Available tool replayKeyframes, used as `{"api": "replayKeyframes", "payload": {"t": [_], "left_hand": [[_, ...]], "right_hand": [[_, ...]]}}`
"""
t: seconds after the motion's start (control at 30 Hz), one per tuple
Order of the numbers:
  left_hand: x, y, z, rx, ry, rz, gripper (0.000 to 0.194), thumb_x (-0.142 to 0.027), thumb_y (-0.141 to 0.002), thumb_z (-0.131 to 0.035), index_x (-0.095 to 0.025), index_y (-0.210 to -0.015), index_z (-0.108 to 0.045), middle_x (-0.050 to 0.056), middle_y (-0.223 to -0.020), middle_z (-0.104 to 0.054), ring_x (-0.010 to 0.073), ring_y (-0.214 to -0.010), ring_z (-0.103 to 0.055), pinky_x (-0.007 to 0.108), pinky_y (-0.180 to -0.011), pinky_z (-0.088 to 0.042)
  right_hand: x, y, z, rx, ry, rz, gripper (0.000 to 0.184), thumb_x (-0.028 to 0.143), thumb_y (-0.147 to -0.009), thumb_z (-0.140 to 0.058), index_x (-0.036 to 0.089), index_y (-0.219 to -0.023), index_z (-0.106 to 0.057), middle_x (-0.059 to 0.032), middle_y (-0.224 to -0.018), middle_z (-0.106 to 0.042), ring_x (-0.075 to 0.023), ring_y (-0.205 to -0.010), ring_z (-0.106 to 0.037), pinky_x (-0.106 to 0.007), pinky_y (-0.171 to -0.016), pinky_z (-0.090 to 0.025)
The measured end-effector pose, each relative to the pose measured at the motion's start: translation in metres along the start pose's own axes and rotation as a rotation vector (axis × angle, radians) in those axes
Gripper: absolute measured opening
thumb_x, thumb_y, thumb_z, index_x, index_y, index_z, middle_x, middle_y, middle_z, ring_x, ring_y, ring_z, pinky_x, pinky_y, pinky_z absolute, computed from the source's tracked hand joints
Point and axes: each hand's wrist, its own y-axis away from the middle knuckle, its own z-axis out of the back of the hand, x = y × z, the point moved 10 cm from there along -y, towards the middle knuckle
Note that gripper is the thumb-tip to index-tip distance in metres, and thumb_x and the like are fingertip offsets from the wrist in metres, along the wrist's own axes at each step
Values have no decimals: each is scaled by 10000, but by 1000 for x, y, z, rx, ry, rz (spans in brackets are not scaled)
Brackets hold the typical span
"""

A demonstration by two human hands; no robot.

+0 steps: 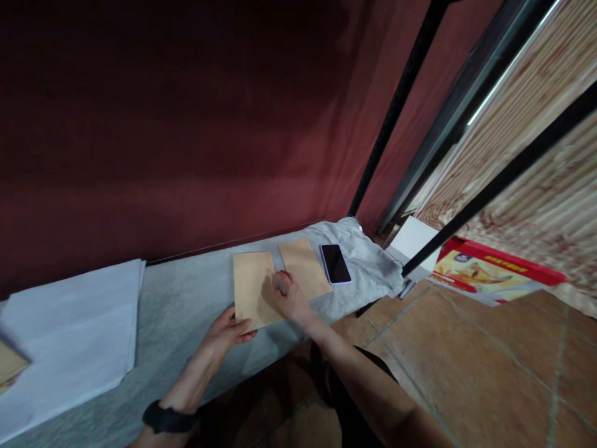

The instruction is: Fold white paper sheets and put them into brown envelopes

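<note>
A flat rectangular kraft paper piece (252, 289), tan and perhaps an envelope, lies on the grey cloth-covered bench. My left hand (227, 330) grips its lower left corner, thumb on top and fingers underneath. Over its right edge is my right hand (290, 297), fingers curled and closed. Something small and bluish shows between those fingers, too unclear to name. A second kraft paper piece (305, 267) lies flat just to the right, partly behind my right hand. Beside it rests a phone (336, 264) with a dark screen and pale case.
At the left, a stack of large white sheets (79, 336) lies on the bench, with another tan paper piece (10, 366) on it. Black posts (396, 118) rise at the right. A white box (416, 242) and a red-and-yellow carton (489, 270) are beyond, near the tiled floor (466, 361).
</note>
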Motion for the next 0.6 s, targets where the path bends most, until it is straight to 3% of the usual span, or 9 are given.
{"api": "replayKeyframes", "payload": {"t": [0.13, 0.23, 0.6], "left_hand": [[4, 2, 3, 27, -57, 36, 719, -434, -481, -912, -160, -1068, -601, 61, -780, -755, 229, -701, -733, 316, -676, -556], [5, 3, 3, 51, -55, 68, 739, -435, -467, -907, -168, -1088, -608, 73, -827, -767, 260, -746, -750, 331, -690, -558], [17, 7, 4, 146, -122, 134, 688, -445, -524, -892, -165, -1102, -645, 103, -834, -775, 282, -802, -759, 333, -698, -571]], "right_hand": [[18, 10, -22, 106, 298, 181, 417, 280, -1009, -501, 166, -1407, -556, -136, -1512, -526, -248, -1421, -449, -440, -1185, -362], [19, 10, -34, 118, 458, 183, 510, 382, -1042, -478, 136, -1489, -482, -153, -1565, -468, -277, -1459, -407, -459, -1202, -327], [8, -17, -49, 33, 539, 129, 594, 466, -1068, -388, 114, -1546, -409, -158, -1602, -400, -269, -1506, -338, -456, -1229, -262]]}}
